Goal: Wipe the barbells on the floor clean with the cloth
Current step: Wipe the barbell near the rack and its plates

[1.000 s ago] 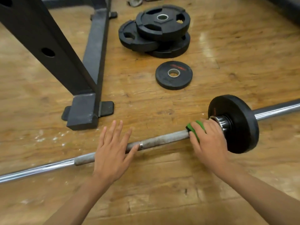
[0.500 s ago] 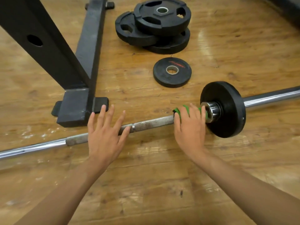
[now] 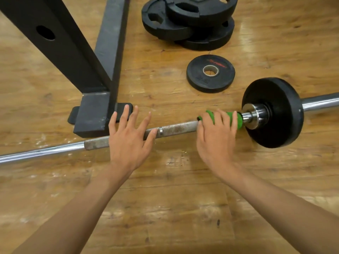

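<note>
You'll find red lettering on the small black weight plate (image 3: 210,73) (lying flat on the floor), but it's too blurred to read; nothing else carries text.

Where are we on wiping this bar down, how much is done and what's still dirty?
Done: nothing clearly; the chrome stretch at far left shines, but whether it was wiped is unclear. In hand: the right hand presses the green cloth around the barbell beside the collar; the left hand rests flat, steadying it. Left: the knurled section between the hands looks dull and blotchy, and the sleeve past the mounted plate is untouched.
</note>
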The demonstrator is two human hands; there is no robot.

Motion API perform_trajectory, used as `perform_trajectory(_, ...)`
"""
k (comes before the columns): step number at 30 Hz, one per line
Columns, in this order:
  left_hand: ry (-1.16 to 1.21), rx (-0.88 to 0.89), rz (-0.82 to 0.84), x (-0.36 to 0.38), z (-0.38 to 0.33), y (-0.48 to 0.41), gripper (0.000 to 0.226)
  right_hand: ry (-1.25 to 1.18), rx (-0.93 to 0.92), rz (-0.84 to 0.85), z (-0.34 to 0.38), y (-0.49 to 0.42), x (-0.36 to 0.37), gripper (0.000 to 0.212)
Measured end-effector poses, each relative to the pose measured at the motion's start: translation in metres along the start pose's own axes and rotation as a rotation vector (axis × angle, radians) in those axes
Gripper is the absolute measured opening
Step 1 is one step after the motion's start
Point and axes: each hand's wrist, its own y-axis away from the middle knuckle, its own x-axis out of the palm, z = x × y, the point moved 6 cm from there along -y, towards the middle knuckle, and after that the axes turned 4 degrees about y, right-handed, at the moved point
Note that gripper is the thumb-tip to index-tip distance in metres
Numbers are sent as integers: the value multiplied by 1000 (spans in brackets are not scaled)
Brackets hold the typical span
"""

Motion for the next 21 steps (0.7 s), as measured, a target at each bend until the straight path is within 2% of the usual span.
perform_trajectory(4,-6,8,13,3,2,-2,66,-82,-351,36,86,5,18,36)
perform_trajectory(7,-14,17,19,2,5,-4,66,-27,-457,47,59,2,16,45)
perform_trajectory(9,-5,20,40,3,2,-4,66,-4,-348,82,12,1,9,53)
perform_trajectory(11,-11,8,38,3,3,-5,66,-82,-125,79,-26,-6,-3,63)
perform_trajectory(14,-10,-5,20,3,2,-2,66,-85,80,47,-28,-11,-2,64)
perform_trajectory(16,-7,-4,1,2,2,-1,65,-80,-30,62,17,-12,2,49)
perform_trajectory(18,0,12,-10,1,1,-1,62,-86,-277,77,73,-5,12,37)
perform_trajectory(20,-17,25,-11,0,0,2,60,-72,-433,85,94,-2,13,43)
perform_trajectory(21,-21,32,-10,0,0,2,60,-58,-440,85,84,-4,11,43)
